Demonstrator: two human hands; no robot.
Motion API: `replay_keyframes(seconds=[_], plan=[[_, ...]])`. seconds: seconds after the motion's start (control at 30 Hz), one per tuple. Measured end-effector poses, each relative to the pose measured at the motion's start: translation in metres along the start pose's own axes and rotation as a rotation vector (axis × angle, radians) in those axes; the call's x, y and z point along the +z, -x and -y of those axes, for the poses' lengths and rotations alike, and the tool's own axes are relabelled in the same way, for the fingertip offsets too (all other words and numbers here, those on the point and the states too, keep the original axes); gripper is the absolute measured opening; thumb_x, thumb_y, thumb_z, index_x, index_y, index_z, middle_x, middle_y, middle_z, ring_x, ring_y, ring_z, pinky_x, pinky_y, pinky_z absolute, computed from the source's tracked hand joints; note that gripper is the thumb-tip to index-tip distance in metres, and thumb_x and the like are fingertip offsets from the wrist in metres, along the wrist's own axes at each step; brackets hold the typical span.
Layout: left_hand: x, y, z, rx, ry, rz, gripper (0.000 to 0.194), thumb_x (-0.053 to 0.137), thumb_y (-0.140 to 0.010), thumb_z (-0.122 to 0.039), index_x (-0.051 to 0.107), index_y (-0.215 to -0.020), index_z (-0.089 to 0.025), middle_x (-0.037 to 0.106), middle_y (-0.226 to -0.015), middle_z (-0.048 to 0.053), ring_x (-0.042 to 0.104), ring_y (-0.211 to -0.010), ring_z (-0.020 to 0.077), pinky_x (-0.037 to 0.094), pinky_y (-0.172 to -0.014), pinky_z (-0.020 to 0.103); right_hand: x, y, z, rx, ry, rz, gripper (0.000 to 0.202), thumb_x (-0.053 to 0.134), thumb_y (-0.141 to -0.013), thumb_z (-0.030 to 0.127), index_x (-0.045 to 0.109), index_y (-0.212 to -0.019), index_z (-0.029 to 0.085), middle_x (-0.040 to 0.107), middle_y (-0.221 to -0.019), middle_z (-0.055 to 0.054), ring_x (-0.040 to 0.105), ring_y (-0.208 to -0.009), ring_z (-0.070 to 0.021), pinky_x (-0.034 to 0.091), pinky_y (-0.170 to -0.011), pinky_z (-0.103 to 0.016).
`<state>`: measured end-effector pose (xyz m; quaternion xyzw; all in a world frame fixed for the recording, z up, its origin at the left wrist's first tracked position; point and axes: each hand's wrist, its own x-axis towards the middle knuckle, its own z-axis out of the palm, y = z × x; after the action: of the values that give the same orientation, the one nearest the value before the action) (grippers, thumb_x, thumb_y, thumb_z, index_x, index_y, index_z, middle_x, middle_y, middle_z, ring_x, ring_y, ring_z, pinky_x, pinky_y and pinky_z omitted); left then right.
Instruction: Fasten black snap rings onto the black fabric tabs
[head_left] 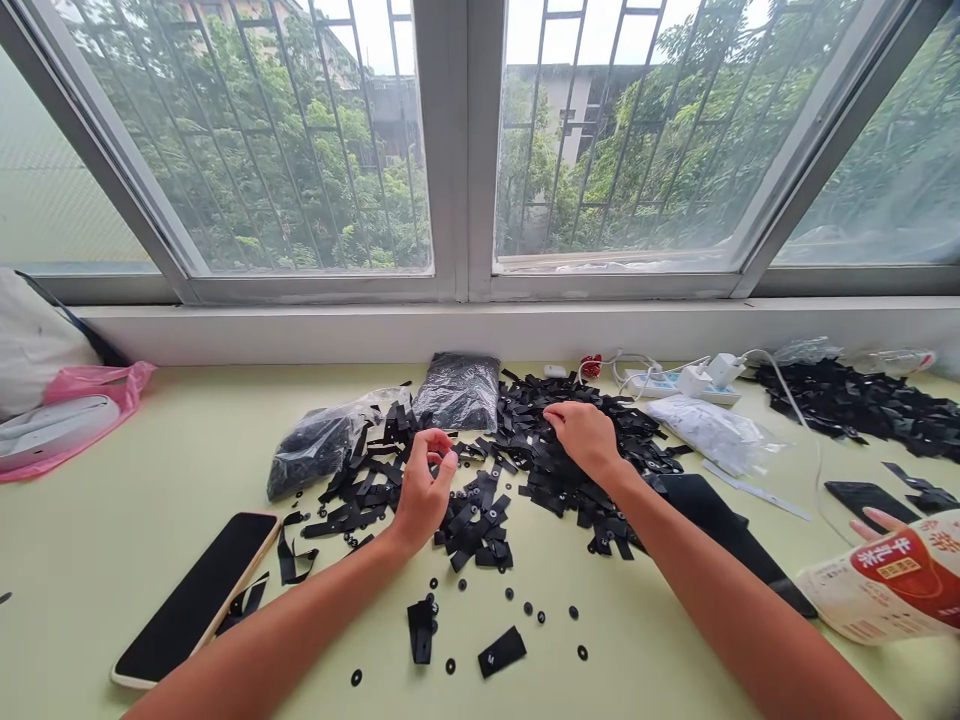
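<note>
My left hand (425,492) is raised over the near-left side of the scattered black fabric tabs (472,520). Its fingers curl loosely, with a gap to the thumb and no object visible between them. Over the large heap of black tabs (540,465), my right hand (585,437) has its fingertips pinched together; whatever they grip is hidden. Small black washers (528,608) lie around the tabs. Closer to me are one tab marked with a white letter (502,653) and another tab (421,632) with washers against it.
A phone (199,595) lies at left, a dark flat slab (727,540) at right. Clear bags of black pieces (456,392) stand behind, beside a white-filled bag (709,432) and power strip (682,385). Another person's fingers (877,523) show behind a printed cup (892,575). Another tab heap (862,405) lies far right.
</note>
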<state>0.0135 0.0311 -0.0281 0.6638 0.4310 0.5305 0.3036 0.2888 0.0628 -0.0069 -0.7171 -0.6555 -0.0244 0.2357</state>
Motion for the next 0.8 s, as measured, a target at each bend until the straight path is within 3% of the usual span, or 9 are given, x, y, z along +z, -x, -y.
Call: replay_keyframes(seconds=[0.07, 0.13, 0.23, 0.37, 0.47, 0.57, 0.73, 0.8], plan=[[0.000, 0.000, -0.001, -0.003, 0.003, 0.019, 0.013, 0.052, -0.096, -0.029, 0.054, -0.106, -0.021, 0.060, -0.103, 0.005, 0.059, -0.095, 0.0180, 0.047, -0.087, 0.033, -0.004, -0.003, 0.002, 0.005, -0.251, -0.069, 0.025, 0.056, -0.095, 0.035, 0.079, -0.100, 0.025, 0.078, -0.097, -0.006, 0.071, -0.087, -0.0222, 0.053, -0.075, -0.032], [-0.001, 0.001, -0.003, -0.012, 0.008, 0.047, 0.016, 0.053, -0.096, -0.029, 0.054, -0.110, -0.021, 0.060, -0.105, 0.005, 0.059, -0.096, 0.0178, 0.048, -0.087, 0.032, -0.007, -0.003, 0.008, 0.042, -0.573, -0.060, 0.029, 0.062, -0.091, 0.043, 0.078, -0.100, 0.021, 0.077, -0.085, -0.007, 0.071, -0.074, -0.0224, 0.054, -0.064, -0.032], [-0.002, 0.002, -0.006, -0.022, 0.044, 0.132, 0.034, 0.056, -0.095, -0.031, 0.052, -0.128, -0.023, 0.060, -0.119, 0.008, 0.060, -0.100, 0.0183, 0.049, -0.084, 0.031, -0.009, 0.003, 0.027, 0.106, -1.000, 0.043, 0.039, 0.072, -0.079, 0.052, 0.078, -0.097, 0.017, 0.075, -0.080, -0.007, 0.068, -0.060, -0.0211, 0.051, -0.047, -0.030], [-0.002, 0.000, -0.009, -0.025, 0.136, 0.276, 0.057, 0.063, -0.092, -0.036, 0.045, -0.145, -0.025, 0.055, -0.139, 0.012, 0.060, -0.109, 0.0211, 0.051, -0.082, 0.030, -0.005, 0.023, 0.062, 0.091, -1.274, 0.176, 0.042, 0.078, -0.074, 0.052, 0.078, -0.095, 0.016, 0.075, -0.086, -0.007, 0.064, -0.054, -0.0153, 0.055, -0.052, -0.030], [-0.001, -0.002, -0.008, -0.058, 0.146, 0.384, 0.038, 0.060, -0.093, -0.042, 0.065, -0.122, -0.019, 0.069, -0.110, 0.009, 0.063, -0.092, 0.0199, 0.050, -0.076, 0.030, 0.004, 0.037, 0.080, 0.089, -1.346, 0.236, 0.043, 0.078, -0.072, 0.053, 0.077, -0.095, 0.017, 0.075, -0.088, -0.006, 0.065, -0.058, -0.0151, 0.058, -0.057, -0.032], [-0.001, -0.002, -0.008, -0.095, 0.111, 0.406, 0.037, 0.056, -0.095, -0.047, 0.072, -0.087, -0.015, 0.066, -0.073, 0.003, 0.057, -0.067, 0.0151, 0.045, -0.064, 0.027, 0.016, 0.045, 0.083, 0.101, -1.335, 0.221, 0.043, 0.077, -0.073, 0.054, 0.076, -0.094, 0.016, 0.073, -0.085, -0.007, 0.067, -0.066, -0.0186, 0.059, -0.058, -0.033], [-0.002, -0.001, -0.004, -0.229, 0.066, 0.278, 0.042, 0.064, -0.087, -0.055, 0.068, -0.073, -0.016, 0.058, -0.055, -0.002, 0.046, -0.049, 0.0109, 0.038, -0.050, 0.024, 0.025, 0.059, 0.082, -0.102, -0.904, -0.100, 0.032, 0.062, -0.091, 0.045, 0.072, -0.108, 0.020, 0.067, -0.109, -0.010, 0.064, -0.078, -0.0179, 0.055, -0.064, -0.031], [-0.002, -0.001, -0.002, -0.268, 0.072, 0.266, 0.045, 0.066, -0.084, -0.057, 0.065, -0.066, -0.016, 0.057, -0.052, -0.002, 0.044, -0.045, 0.0102, 0.037, -0.048, 0.024, 0.029, 0.065, 0.083, -0.235, -0.754, -0.138, 0.026, 0.056, -0.097, 0.039, 0.073, -0.107, 0.022, 0.067, -0.106, -0.009, 0.063, -0.081, -0.0181, 0.054, -0.072, -0.031]])
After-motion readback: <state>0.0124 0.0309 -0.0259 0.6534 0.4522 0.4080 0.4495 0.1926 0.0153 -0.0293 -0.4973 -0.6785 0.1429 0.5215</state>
